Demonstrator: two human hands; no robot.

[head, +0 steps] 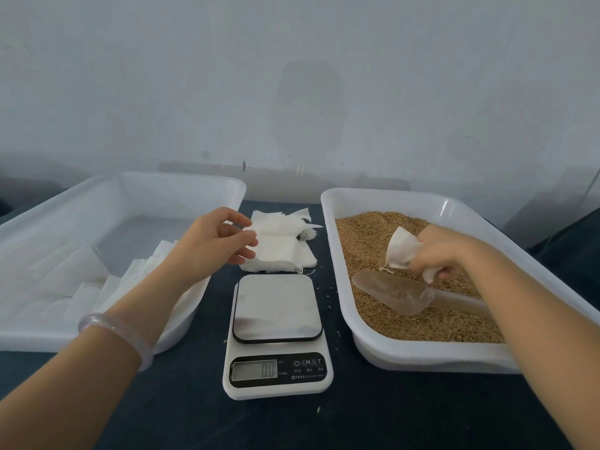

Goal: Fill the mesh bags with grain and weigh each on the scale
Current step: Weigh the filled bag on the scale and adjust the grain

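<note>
- Mesh bag (402, 250): white, bunched in the right hand (438, 251). Fingers are curled tight round its lower part, and the free end pokes up and to the left of the knuckles. A short string dangles from it just below the fingers.
- Grain (367, 241): a brown bed directly beneath the right fingers, filling the right tray (383, 355).
- Scoop (393, 290): clear plastic, lying on the grain just below the right fingers, not held. The bowl points left and the handle runs back under the forearm.
- Left hand (211, 241): fingers apart and relaxed, gripping nothing. It hovers with the fingertips at the left edge of the stack of bags (279, 251); I cannot tell whether they touch it.
- Stack of bags: flat and white, on the table (324, 423), beyond the scale.
- Scale (276, 306): nearer the person than the left fingertips, between the two trays. The display reads 0.0.
- Left tray (39, 339): under the left forearm, with flat white bags (81, 287) lying inside.
- Bracelet (113, 326): pale and translucent, on the left wrist.
</note>
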